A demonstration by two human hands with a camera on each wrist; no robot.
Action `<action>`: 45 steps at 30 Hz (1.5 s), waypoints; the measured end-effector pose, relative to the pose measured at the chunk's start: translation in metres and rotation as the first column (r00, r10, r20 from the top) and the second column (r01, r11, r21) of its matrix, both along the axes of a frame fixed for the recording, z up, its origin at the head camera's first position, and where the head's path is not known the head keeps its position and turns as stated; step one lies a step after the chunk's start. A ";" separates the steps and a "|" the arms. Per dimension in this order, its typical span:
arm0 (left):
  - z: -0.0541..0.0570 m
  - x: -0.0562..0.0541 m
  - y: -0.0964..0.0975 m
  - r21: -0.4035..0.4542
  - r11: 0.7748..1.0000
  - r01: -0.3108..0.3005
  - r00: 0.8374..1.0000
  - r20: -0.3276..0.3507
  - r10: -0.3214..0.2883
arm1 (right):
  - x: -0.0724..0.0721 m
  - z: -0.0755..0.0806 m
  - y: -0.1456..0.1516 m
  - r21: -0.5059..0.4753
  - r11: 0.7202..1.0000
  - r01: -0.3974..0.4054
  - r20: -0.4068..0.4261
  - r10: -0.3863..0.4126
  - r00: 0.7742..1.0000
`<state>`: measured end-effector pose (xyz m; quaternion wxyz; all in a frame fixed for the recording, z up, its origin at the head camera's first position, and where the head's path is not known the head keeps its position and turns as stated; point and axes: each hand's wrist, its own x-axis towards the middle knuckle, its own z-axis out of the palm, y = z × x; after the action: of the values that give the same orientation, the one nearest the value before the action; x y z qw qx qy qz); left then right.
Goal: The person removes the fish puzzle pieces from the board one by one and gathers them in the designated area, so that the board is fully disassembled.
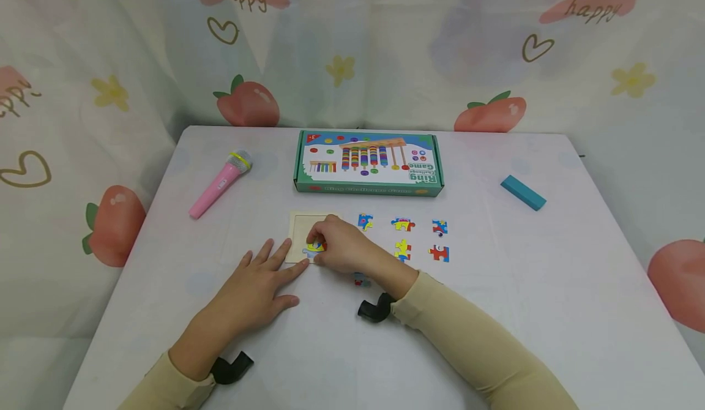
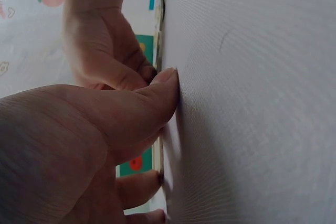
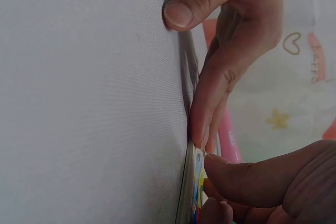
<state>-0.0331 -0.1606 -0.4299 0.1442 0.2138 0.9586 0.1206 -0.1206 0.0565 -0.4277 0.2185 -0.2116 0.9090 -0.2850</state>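
Note:
A pale wooden puzzle tray [image 1: 300, 223] lies flat on the table, with blue and yellow puzzle pieces [image 1: 314, 249] in its near part. Over it my right hand [image 1: 344, 246] bends down, thumb and curled fingers pinching a puzzle piece there; the hand hides part of the tray. My left hand [image 1: 256, 287] lies palm down with spread fingers, index fingertip at the tray's near edge. In the right wrist view the right thumb [image 3: 241, 179] is right at the colourful pieces [image 3: 198, 182], close to the left fingertips. Several loose puzzle pieces [image 1: 403, 224] lie right of the tray.
Behind the tray is a green game box [image 1: 369, 183]. A pink toy microphone [image 1: 216, 190] lies at the back left, a teal block [image 1: 523, 193] at the back right. Another loose piece [image 1: 360, 280] is partly under my right forearm. Patterned cloth [image 1: 396, 49] hangs behind the white table.

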 end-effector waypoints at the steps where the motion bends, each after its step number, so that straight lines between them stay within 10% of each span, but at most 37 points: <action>1: 0.000 0.000 0.000 0.000 1.000 -0.001 1.000 0.001 0.001 | 0.000 0.000 0.000 0.001 1.000 -0.002 0.002 0.002 1.000; 45: 0.002 0.000 0.002 -0.002 1.000 -0.009 1.000 0.010 0.009 | 0.013 0.018 0.042 -0.271 0.961 0.051 0.083 -0.030 0.996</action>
<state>-0.0329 -0.1583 -0.4275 0.1488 0.2087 0.9590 0.1214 -0.1074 0.0986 -0.4101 0.2166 -0.2098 0.8560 -0.4200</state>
